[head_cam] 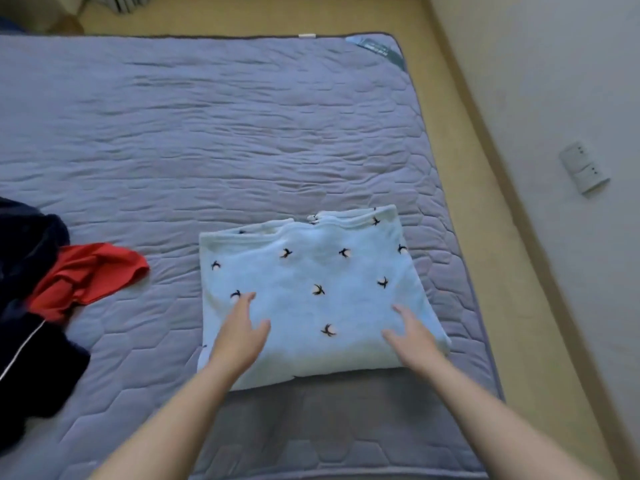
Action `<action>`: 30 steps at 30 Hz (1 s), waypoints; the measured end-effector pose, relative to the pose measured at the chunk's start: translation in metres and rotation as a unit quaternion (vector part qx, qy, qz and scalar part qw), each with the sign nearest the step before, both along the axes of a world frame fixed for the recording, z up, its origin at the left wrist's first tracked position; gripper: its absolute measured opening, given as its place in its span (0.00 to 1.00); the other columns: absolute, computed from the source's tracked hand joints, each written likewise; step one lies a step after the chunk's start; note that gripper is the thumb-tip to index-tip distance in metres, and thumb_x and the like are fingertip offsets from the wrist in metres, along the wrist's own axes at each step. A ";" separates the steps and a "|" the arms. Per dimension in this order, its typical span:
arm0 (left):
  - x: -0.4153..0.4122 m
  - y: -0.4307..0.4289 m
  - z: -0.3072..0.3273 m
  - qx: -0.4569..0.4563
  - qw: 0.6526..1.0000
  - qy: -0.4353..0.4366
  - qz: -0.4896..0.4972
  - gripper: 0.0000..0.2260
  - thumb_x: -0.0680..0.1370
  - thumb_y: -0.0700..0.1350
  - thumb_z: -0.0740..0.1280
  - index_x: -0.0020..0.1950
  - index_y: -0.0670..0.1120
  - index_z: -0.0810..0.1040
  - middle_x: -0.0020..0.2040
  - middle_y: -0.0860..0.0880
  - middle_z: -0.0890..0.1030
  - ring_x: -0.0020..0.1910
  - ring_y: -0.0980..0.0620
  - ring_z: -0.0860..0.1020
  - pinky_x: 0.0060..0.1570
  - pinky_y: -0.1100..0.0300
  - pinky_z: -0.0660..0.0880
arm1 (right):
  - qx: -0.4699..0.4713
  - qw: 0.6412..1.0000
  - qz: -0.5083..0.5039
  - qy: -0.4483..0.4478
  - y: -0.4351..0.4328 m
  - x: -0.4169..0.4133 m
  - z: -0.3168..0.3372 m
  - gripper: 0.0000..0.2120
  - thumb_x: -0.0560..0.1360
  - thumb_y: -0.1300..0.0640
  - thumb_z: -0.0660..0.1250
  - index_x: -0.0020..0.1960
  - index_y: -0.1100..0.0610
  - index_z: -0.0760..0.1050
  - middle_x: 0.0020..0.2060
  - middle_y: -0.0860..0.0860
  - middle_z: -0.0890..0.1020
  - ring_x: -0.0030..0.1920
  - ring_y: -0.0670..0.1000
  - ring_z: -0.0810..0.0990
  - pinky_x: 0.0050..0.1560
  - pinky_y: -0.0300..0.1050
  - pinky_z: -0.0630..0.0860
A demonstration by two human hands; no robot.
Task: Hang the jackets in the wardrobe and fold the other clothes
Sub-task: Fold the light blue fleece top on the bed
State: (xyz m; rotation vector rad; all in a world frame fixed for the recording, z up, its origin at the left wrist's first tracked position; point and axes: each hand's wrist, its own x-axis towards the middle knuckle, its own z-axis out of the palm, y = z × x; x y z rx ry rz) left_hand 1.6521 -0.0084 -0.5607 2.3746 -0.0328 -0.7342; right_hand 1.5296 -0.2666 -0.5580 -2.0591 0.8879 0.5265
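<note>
Folded light-blue garment [311,271] – printed with small dark bird figures – lies flat on the bed [207,133], near the bed's right edge and towards the near end. Its neckline edge faces away from the person.

Left hand [242,327]: positioned over the garment's near-left area. Grip slack, fingers straight and slightly spread, nothing grasped.

Right hand [412,337]: positioned over the garment's near-right area. Grip likewise slack, fingers extended, nothing grasped.

Whether the palms press the cloth or sit just above it cannot be told – both hands are blurred.

Navy garment [27,244] lies crumpled at the bed's left edge, with the red garment [86,275] touching it, well apart from the folded item.
</note>
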 end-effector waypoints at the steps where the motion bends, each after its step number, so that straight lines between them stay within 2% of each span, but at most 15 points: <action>1: -0.015 0.005 -0.015 0.039 0.998 0.009 -0.053 0.27 0.77 0.45 0.62 0.75 0.49 0.59 0.73 0.51 0.64 0.61 0.51 0.73 0.60 0.56 0.70 | -0.046 0.994 0.093 0.042 0.008 -0.013 -0.017 0.30 0.78 0.51 0.62 0.76 0.52 0.55 0.76 0.51 0.57 0.75 0.52 0.57 0.71 0.49 0.59; 4: -0.041 0.013 -0.051 0.175 0.965 0.002 -0.197 0.33 0.76 0.53 0.63 0.77 0.51 0.52 0.78 0.48 0.51 0.75 0.48 0.55 0.70 0.52 0.62 | -0.176 0.932 0.298 0.110 0.017 -0.029 -0.051 0.36 0.77 0.46 0.62 0.77 0.46 0.44 0.77 0.49 0.44 0.77 0.54 0.45 0.73 0.58 0.52; 9: -0.057 0.007 -0.092 0.307 0.895 -0.006 -0.322 0.44 0.74 0.58 0.67 0.77 0.52 0.39 0.78 0.45 0.39 0.77 0.44 0.44 0.70 0.42 0.55 | -0.301 0.863 0.385 0.129 0.006 -0.018 -0.102 0.46 0.76 0.54 0.65 0.74 0.41 0.32 0.76 0.55 0.36 0.76 0.63 0.39 0.70 0.67 0.47; 11: -0.062 0.006 -0.108 0.342 0.881 -0.030 -0.325 0.48 0.71 0.53 0.72 0.77 0.50 0.40 0.78 0.42 0.44 0.76 0.40 0.50 0.65 0.38 0.60 | -0.351 0.850 0.373 0.122 -0.002 -0.018 -0.124 0.43 0.76 0.59 0.62 0.74 0.41 0.32 0.76 0.58 0.44 0.75 0.62 0.49 0.68 0.65 0.54; 13: -0.065 0.005 -0.124 0.335 0.884 -0.096 -0.310 0.47 0.58 0.41 0.79 0.73 0.46 0.58 0.69 0.37 0.68 0.63 0.37 0.72 0.48 0.39 0.73 | -0.366 0.850 0.366 0.097 -0.010 -0.019 -0.137 0.36 0.76 0.59 0.60 0.75 0.44 0.43 0.69 0.57 0.63 0.67 0.59 0.66 0.61 0.56 0.65; 14: -0.066 0.007 -0.132 0.328 0.880 -0.142 -0.315 0.42 0.53 0.37 0.79 0.64 0.45 0.67 0.57 0.38 0.76 0.51 0.37 0.78 0.38 0.45 0.75 | -0.361 0.851 0.372 0.084 -0.013 -0.021 -0.142 0.30 0.75 0.59 0.61 0.73 0.47 0.52 0.63 0.55 0.70 0.61 0.59 0.72 0.54 0.53 0.69; 16: -0.067 0.012 -0.137 0.301 0.876 -0.202 -0.318 0.29 0.50 0.34 0.78 0.48 0.45 0.75 0.39 0.42 0.76 0.34 0.41 0.77 0.28 0.54 0.70 | -0.356 0.843 0.402 0.034 -0.013 -0.030 -0.141 0.23 0.67 0.62 0.70 0.60 0.55 0.70 0.48 0.56 0.77 0.45 0.60 0.79 0.39 0.50 0.73; 17: -0.067 0.014 -0.135 0.291 0.875 -0.223 -0.317 0.24 0.51 0.34 0.78 0.43 0.45 0.76 0.35 0.44 0.75 0.31 0.42 0.76 0.27 0.56 0.68 | -0.353 0.839 0.414 0.013 -0.010 -0.039 -0.136 0.21 0.62 0.64 0.73 0.53 0.57 0.72 0.42 0.56 0.77 0.38 0.61 0.79 0.31 0.49 0.72; 19: -0.073 0.023 -0.126 0.279 0.873 -0.234 -0.326 0.19 0.53 0.35 0.79 0.38 0.45 0.76 0.31 0.45 0.75 0.29 0.43 0.75 0.27 0.57 0.66 | -0.290 0.856 0.425 0.046 0.003 -0.065 -0.121 0.19 0.66 0.63 0.69 0.55 0.57 0.69 0.45 0.56 0.77 0.42 0.61 0.80 0.32 0.49 0.68; 21: -0.086 0.032 -0.112 0.272 0.868 -0.219 -0.352 0.16 0.58 0.38 0.79 0.40 0.47 0.77 0.33 0.47 0.77 0.32 0.44 0.77 0.30 0.55 0.66 | -0.215 0.860 0.446 0.122 0.022 -0.099 -0.109 0.20 0.72 0.60 0.61 0.63 0.56 0.63 0.54 0.55 0.76 0.52 0.59 0.79 0.40 0.48 0.65; 22: -0.095 0.036 -0.103 0.277 0.863 -0.190 -0.378 0.13 0.65 0.40 0.76 0.45 0.49 0.77 0.39 0.48 0.79 0.39 0.45 0.79 0.35 0.53 0.68 | -0.185 0.855 0.459 0.153 0.032 -0.116 -0.104 0.20 0.73 0.59 0.61 0.64 0.56 0.61 0.56 0.55 0.75 0.55 0.59 0.78 0.41 0.47 0.65; 24: -0.111 0.043 -0.094 0.318 0.841 -0.084 -0.430 0.12 0.77 0.44 0.63 0.60 0.52 0.72 0.55 0.50 0.77 0.56 0.47 0.76 0.50 0.52 0.67 | -0.129 0.848 0.474 0.196 0.050 -0.140 -0.097 0.23 0.74 0.57 0.63 0.65 0.57 0.60 0.58 0.56 0.75 0.57 0.58 0.77 0.45 0.48 0.69; 26: -0.123 0.047 -0.088 0.349 0.821 0.013 -0.452 0.14 0.78 0.45 0.60 0.64 0.51 0.66 0.61 0.50 0.73 0.62 0.48 0.71 0.55 0.53 0.66 | -0.080 0.830 0.491 0.253 0.058 -0.149 -0.094 0.26 0.73 0.50 0.65 0.66 0.57 0.60 0.60 0.56 0.74 0.59 0.58 0.76 0.52 0.50 0.72; 28: -0.127 0.041 -0.085 0.359 0.839 0.061 -0.405 0.15 0.77 0.47 0.61 0.63 0.50 0.66 0.61 0.49 0.72 0.63 0.48 0.70 0.55 0.52 0.68 | -0.050 0.828 0.492 0.265 0.054 -0.142 -0.094 0.25 0.74 0.41 0.62 0.64 0.56 0.64 0.59 0.56 0.76 0.59 0.58 0.76 0.51 0.50 0.71; 30: -0.124 0.027 -0.082 0.326 0.898 0.034 -0.294 0.12 0.76 0.47 0.59 0.59 0.48 0.70 0.58 0.47 0.74 0.59 0.46 0.72 0.52 0.52 0.69 | -0.079 0.862 0.455 0.208 0.045 -0.124 -0.091 0.18 0.77 0.42 0.56 0.54 0.55 0.71 0.54 0.55 0.78 0.54 0.57 0.77 0.45 0.48 0.68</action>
